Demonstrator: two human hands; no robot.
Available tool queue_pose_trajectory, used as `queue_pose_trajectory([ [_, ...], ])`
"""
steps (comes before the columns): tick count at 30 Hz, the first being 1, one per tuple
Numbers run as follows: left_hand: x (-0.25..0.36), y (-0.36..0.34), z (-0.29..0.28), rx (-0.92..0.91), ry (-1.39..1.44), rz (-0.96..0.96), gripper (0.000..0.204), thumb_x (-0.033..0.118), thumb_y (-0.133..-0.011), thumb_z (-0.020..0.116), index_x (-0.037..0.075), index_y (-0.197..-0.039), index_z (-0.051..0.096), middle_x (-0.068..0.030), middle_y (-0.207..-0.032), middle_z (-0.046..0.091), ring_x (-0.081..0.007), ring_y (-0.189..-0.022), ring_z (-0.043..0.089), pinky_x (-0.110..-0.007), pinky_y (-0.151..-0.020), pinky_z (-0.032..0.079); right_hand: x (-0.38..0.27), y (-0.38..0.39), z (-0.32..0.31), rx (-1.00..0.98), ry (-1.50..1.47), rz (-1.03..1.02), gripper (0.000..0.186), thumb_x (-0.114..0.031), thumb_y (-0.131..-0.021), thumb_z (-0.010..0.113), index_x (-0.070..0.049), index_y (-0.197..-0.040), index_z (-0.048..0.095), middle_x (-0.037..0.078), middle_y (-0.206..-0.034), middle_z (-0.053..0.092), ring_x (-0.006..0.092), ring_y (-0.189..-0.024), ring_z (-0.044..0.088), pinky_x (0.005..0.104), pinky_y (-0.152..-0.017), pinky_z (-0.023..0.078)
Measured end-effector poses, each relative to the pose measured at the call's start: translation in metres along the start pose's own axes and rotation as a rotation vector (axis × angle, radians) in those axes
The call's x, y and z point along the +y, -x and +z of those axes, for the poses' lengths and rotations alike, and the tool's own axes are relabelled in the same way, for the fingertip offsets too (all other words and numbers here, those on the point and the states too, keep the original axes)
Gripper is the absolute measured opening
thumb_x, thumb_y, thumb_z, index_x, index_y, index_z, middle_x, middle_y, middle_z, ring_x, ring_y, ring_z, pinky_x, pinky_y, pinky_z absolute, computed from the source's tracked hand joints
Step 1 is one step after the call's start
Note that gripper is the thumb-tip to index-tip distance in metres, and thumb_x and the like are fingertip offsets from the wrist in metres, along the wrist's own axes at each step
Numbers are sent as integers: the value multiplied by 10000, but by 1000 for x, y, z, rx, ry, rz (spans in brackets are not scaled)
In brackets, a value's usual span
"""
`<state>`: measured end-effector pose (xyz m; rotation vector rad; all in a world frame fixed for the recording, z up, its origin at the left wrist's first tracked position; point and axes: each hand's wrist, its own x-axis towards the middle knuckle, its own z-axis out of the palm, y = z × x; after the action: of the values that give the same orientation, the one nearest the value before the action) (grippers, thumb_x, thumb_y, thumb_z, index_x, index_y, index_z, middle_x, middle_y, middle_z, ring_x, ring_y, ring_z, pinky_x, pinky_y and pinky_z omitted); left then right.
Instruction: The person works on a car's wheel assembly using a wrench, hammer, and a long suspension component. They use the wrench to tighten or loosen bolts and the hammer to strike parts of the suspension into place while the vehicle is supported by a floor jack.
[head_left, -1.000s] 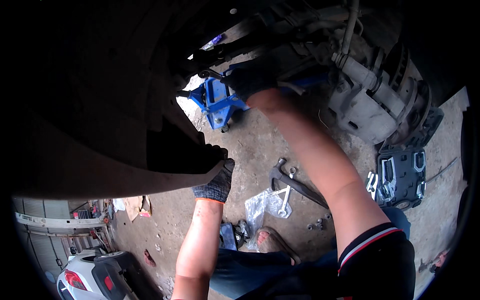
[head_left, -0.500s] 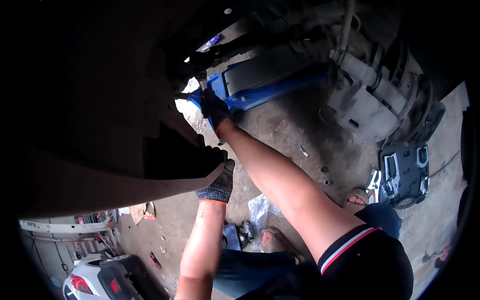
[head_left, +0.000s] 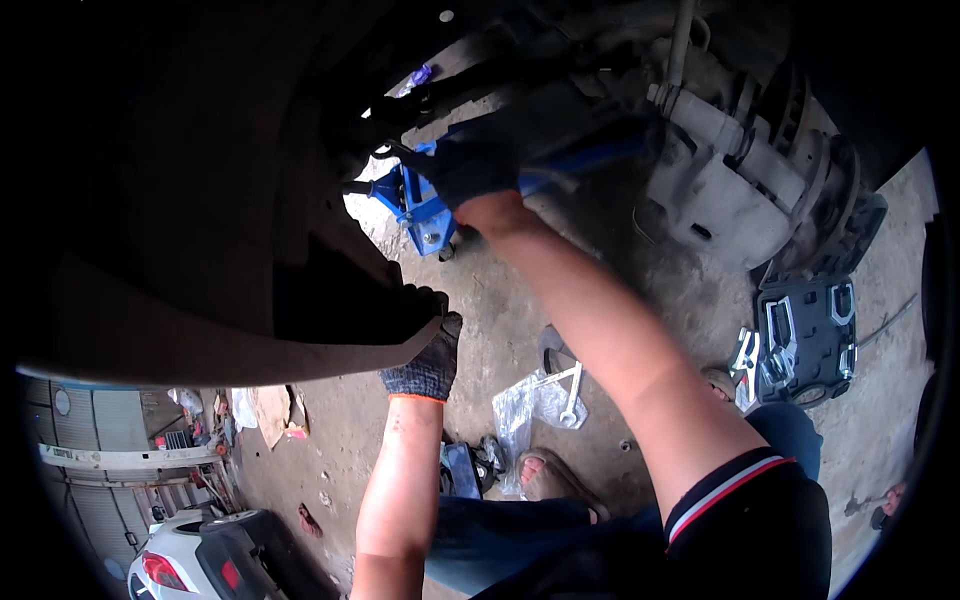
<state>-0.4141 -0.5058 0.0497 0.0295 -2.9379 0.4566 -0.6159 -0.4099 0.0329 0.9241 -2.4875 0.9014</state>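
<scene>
My left hand (head_left: 425, 365), in a dark knit glove with an orange cuff, is closed over the lower edge of the car's fender (head_left: 290, 362). Deep in the wheel well, my right hand (head_left: 475, 172) wears a dark glove and is closed around a wrench (head_left: 410, 156). The wrench's ring end points left, by a shadowed suspension part; whether it sits on a bolt, I cannot tell. Below and behind my right hand is a blue floor jack (head_left: 428, 238), partly covered by that hand and arm.
A grey brake caliper (head_left: 725, 210) hangs at the right. Below it lies an open dark tool case (head_left: 812, 340). Near my feet, wrenches (head_left: 572, 395) rest on a clear plastic bag (head_left: 515, 420). A white car (head_left: 165, 550) stands at the lower left.
My right hand has swung right and slightly up, turning the wrench from upright to nearly level. My left hand keeps its grip on the fender. The view has shifted slightly.
</scene>
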Motion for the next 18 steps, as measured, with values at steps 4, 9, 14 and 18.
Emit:
queue_pose_trajectory([
  [4,2,-1,6,165,231,-38,410,305,-892,458,91,-1240,498,-13,-814,482,-145,-799,464,-296,-773,376,17,-9,-1,-39,171,3,537,-114,-912,518,-414,-1355,468,55,-1109,636,231,-1055,608,404,-966,446],
  [9,1,-2,0,203,139,55,403,281,-927,413,87,-1275,468,-5,-795,452,-126,-772,443,-286,-743,369,16,-13,-15,-133,131,73,526,-120,-913,532,-427,-1338,479,48,-1166,629,233,-1098,600,397,-987,442],
  [14,4,-2,6,165,293,-24,417,283,-913,415,90,-1280,454,-10,-784,418,-124,-769,431,-283,-742,360,16,-3,-8,-42,125,9,572,-96,-882,558,-423,-1345,476,72,-1093,638,239,-1035,624,399,-946,469],
  [18,12,-3,3,149,692,-209,405,294,-910,418,92,-1258,464,-10,-758,396,-129,-753,428,-288,-738,353,22,-4,-4,-25,108,-13,559,-112,-881,563,-418,-1342,484,68,-1081,641,239,-1002,639,406,-926,480],
])
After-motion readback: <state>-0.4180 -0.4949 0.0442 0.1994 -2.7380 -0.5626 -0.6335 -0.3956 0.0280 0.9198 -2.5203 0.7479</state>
